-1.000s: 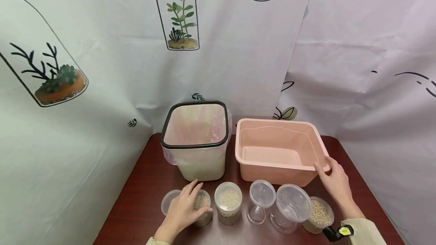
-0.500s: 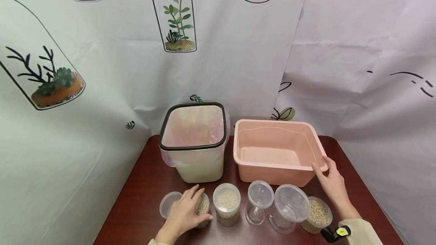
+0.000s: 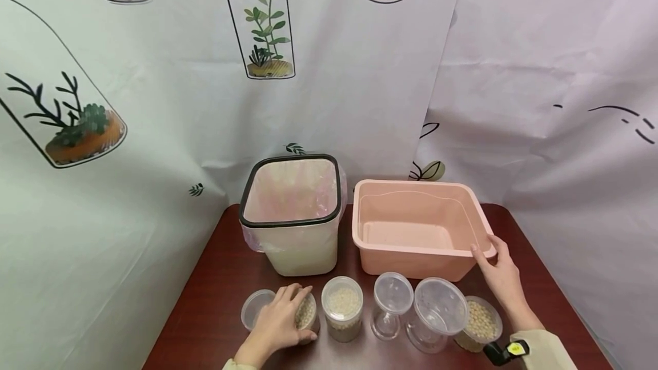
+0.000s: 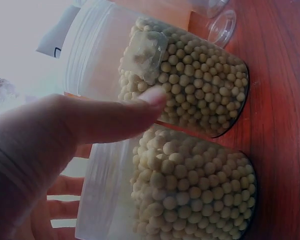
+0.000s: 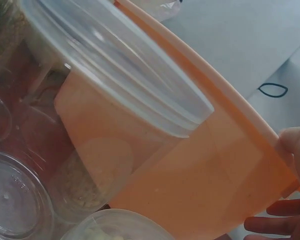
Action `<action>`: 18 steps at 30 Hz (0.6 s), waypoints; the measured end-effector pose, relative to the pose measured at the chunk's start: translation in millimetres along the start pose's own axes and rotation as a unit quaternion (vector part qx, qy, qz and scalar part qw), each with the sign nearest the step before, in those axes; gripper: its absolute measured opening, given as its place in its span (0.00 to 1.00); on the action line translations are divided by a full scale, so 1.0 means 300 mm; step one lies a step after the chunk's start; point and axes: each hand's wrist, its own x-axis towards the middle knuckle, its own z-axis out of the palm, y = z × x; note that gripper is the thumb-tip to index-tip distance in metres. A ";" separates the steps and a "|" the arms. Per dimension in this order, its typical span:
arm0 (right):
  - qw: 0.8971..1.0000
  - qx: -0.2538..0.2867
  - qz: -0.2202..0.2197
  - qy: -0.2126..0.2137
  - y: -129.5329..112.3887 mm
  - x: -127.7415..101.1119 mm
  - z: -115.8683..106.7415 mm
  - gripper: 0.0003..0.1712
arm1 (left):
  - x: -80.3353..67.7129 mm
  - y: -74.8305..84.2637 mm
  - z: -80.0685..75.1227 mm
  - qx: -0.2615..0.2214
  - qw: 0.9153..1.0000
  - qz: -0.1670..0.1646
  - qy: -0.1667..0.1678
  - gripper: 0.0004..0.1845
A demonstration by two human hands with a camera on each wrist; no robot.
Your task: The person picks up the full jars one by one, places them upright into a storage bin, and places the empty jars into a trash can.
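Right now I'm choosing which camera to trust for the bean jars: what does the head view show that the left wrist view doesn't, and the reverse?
Only the head view shows the whole row on the table, the lined bin, and the right hand gripping the pink tub at its corner. Only the left wrist view shows single beans through the jar walls and the thumb against the glass. Both show the left hand curled round a bean jar, with a second bean jar beside it.

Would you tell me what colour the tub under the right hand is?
The tub is pale salmon pink, clearest in the head view; the right hand grips its near corner.
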 end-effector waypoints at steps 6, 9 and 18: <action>1.000 0.004 0.008 -0.014 0.002 0.003 -0.005 0.43 | 0.016 -0.001 0.001 0.021 1.000 0.001 0.016 0.44; 1.000 0.003 0.008 -0.016 0.008 0.005 -0.007 0.43 | 0.020 0.002 0.000 0.026 0.999 0.003 0.022 0.43; 1.000 0.011 0.014 -0.017 0.010 0.006 -0.003 0.43 | 0.014 0.019 -0.022 0.041 0.997 0.012 0.071 0.44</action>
